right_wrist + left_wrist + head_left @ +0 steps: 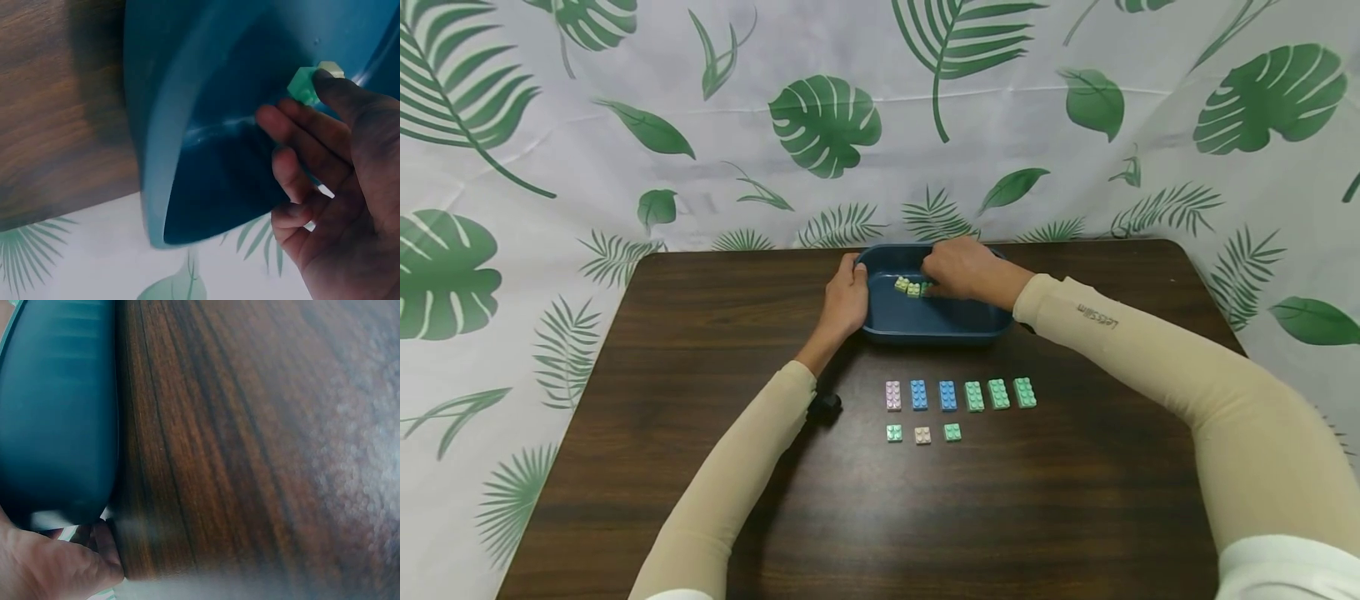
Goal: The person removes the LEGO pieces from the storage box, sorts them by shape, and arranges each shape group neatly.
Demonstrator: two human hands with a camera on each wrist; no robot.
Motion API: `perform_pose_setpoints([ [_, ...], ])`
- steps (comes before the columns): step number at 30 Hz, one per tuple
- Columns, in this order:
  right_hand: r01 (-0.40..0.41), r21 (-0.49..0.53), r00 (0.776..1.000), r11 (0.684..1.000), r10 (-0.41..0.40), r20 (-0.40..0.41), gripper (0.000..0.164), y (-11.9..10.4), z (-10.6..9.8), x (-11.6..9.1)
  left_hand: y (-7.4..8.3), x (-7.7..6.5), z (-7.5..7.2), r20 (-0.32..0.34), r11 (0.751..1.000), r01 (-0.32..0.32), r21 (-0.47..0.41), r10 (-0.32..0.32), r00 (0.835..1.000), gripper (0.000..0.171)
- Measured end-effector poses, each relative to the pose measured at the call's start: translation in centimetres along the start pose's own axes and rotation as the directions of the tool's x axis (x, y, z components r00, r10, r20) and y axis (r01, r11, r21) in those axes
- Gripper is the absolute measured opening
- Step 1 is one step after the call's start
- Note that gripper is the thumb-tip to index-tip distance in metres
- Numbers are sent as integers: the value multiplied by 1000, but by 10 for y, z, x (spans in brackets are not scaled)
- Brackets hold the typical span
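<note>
A dark blue plastic bin (934, 335) stands toward the back of the table. My left hand (847, 298) grips its left end, and the left wrist view shows that hand (59, 559) at the bin's end wall. Inside the bin is my right hand (967, 268), reaching over from the right. In the right wrist view its thumb and fingers pinch a small green toy building brick (302, 86). Two pale yellow bricks lie on the bin floor, one farther left (902, 283) and one (913, 290) right beside the green one.
In front of the bin lies a row of longer bricks: one pink (892, 396), two blue (919, 395) and three green (999, 394). A nearer row has a beige square brick (922, 435) between two green ones (952, 432). A leaf-print cloth (737, 200) hangs behind the table.
</note>
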State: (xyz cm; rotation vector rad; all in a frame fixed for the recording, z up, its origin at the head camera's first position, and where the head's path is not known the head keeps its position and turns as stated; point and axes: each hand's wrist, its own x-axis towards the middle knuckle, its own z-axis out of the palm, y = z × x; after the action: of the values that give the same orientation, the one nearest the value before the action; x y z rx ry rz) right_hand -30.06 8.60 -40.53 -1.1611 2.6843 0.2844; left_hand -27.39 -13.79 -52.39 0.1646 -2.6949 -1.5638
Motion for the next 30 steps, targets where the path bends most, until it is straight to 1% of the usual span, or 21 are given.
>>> perform_pose_setpoints([
  [3,-4,-1,1000,1000,4,-3,26,0,-3,-5,3,-3,-2,1,1000,-2,8,2,1000,39],
  [6,-4,-10,1000,1000,4,-18,25,2,-5,-14,10,-9,-5,-3,1000,-5,13,5,1000,39],
  [9,10,-23,998,1000,-12,-56,24,2,-6,-25,19,-15,-9,-5,1000,-10,7,10,1000,39],
  [12,34,-30,992,999,-37,-118,22,1,-7,-38,25,-22,-14,0,1000,-10,-1,10,1000,40],
  [15,51,-57,979,997,-61,-196,23,-3,-7,-52,29,-28,-17,2,1000,-4,-5,4,1000,40],
  [19,40,-109,957,993,-69,-281,26,-10,-8,-71,33,-32,-19,4,1000,4,-16,-4,1000,38],
  [22,27,-127,946,992,-66,-318,29,-16,-12,-86,36,-33,-19,5,1000,8,-24,-8,1000,37],
  [26,25,-141,932,990,-74,-356,30,-22,-18,-103,36,-29,-16,10,1000,-1,-16,1,1000,38],
  [30,52,-151,908,987,-109,-405,28,-29,-18,-118,36,-28,-15,8,1000,-7,-20,7,1000,38],
])
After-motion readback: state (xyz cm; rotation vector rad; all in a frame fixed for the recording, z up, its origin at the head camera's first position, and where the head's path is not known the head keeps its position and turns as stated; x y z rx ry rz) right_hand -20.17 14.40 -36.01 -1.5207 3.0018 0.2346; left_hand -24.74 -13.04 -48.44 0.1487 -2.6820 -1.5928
